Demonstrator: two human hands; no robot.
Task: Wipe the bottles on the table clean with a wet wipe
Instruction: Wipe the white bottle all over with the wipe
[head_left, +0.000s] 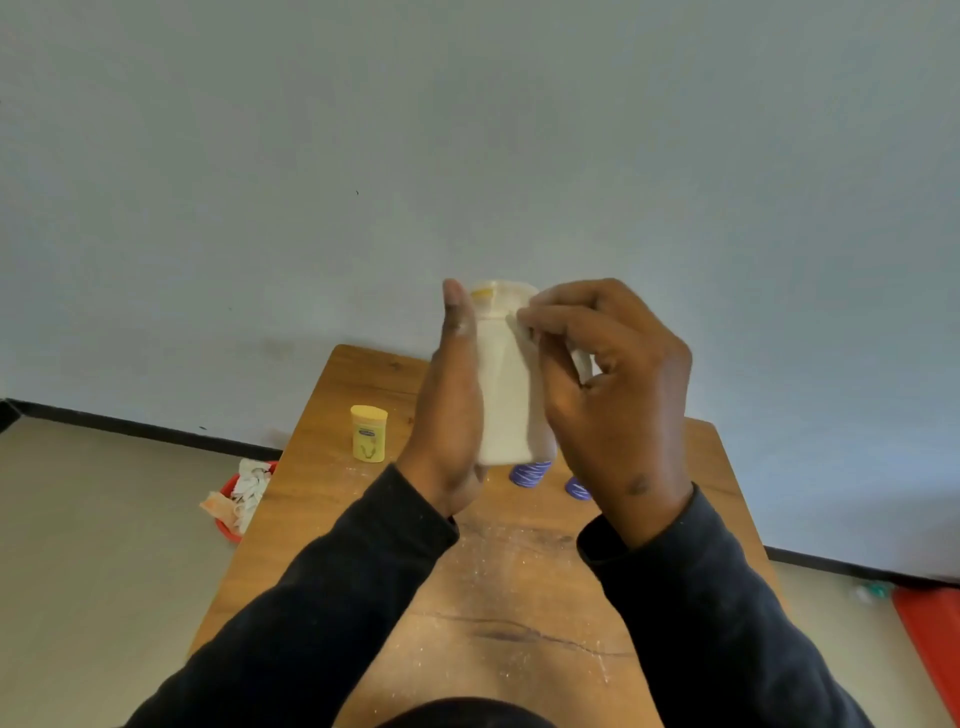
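Observation:
I hold a cream-white bottle (506, 395) upright in the air above the wooden table (332, 499). My left hand (452, 410) grips its left side, thumb stretched up along the bottle. At the bottle's neck, under the cap, my right hand (608, 395) pinches a white wet wipe (522, 327) against it. A small yellow bottle (369, 434) stands on the table at the left. Behind the held bottle, parts of two purple patterned items (530, 474) show on the table; what they are is unclear.
White powdery specks lie scattered over the table's middle. A red bin (228, 519) with crumpled wipes sits on the floor left of the table. A red object (930, 644) lies on the floor at the right. A pale wall stands close behind the table.

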